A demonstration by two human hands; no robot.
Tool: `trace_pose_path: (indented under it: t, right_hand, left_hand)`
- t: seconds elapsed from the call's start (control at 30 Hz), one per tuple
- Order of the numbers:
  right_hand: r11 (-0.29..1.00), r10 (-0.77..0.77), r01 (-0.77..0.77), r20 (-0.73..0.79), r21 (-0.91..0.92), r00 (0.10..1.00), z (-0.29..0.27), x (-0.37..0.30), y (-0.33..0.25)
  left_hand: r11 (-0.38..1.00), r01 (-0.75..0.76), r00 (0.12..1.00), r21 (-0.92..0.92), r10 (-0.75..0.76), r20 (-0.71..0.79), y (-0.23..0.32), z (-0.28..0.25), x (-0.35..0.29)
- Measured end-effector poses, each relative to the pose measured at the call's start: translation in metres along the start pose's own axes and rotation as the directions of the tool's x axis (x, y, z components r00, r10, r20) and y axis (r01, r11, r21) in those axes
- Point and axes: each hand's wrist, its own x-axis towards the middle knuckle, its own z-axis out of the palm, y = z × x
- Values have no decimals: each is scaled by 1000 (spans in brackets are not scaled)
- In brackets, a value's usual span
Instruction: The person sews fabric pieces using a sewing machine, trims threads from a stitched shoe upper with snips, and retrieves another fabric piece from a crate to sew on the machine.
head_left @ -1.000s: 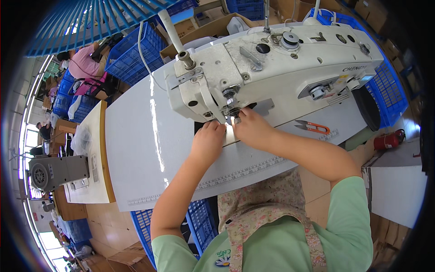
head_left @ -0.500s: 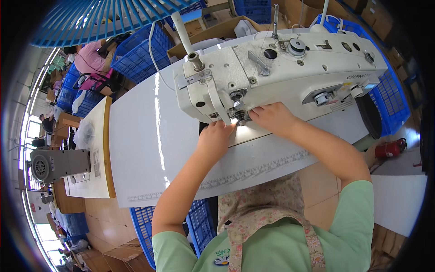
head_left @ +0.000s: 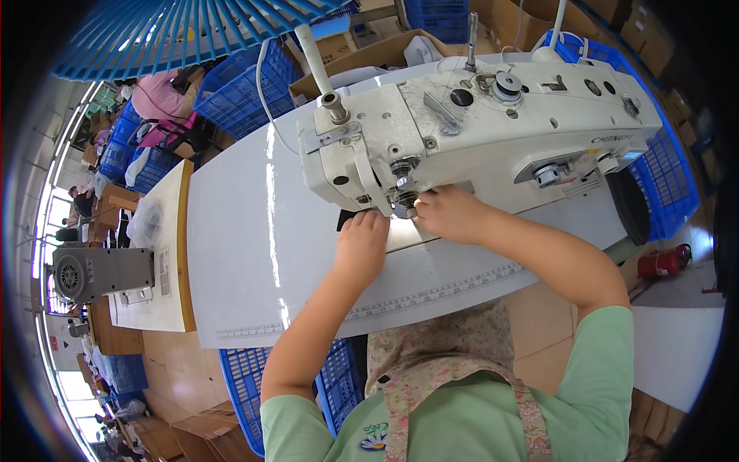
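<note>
Head view: a flat, dark piece (head_left: 346, 219), apparently cloth, lies by the sewing end of a cream-white metal sewing machine (head_left: 477, 150) on a pale grey, glossy table (head_left: 239, 239), mostly hidden by the machine head and the hands. The left hand (head_left: 362, 245) is set palm-down over its near edge, fingers bent and close together; whether they pinch or merely press it, I cannot tell. The right hand (head_left: 450, 215) is across the silver needle-and-foot assembly (head_left: 403, 185), its fingers curled, their tips beside the metal; what they grip is hidden. Judging by its thinness, the piece should be light, soft and limp, apt to slide or pucker; hold it flat near its edges, fingertips clear of the needle.
</note>
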Motion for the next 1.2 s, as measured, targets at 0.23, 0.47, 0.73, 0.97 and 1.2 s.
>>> trace_pose_path:
  t: [0.23,0.47,0.73,0.97,1.2]
  right_hand:
    - [1000,18,-18,73,-7,997,0,1,-6]
    - [995,92,-91,47,-39,995,4,7,-19]
    - [987,161,-158,131,-31,978,1,17,-39]
    - [963,268,-269,61,21,962,11,22,-53]
    - [936,343,-347,59,63,937,9,31,-65]
  left_hand:
    - [993,-52,991,-106,39,-127,-10,7,-5]
    - [992,-75,989,-99,62,-131,-11,6,1]
    - [993,-92,984,-72,80,-158,-15,13,4]
    - [994,-91,983,-56,81,-164,-14,13,4]
    - [993,-111,984,-27,106,-144,-18,17,-1]
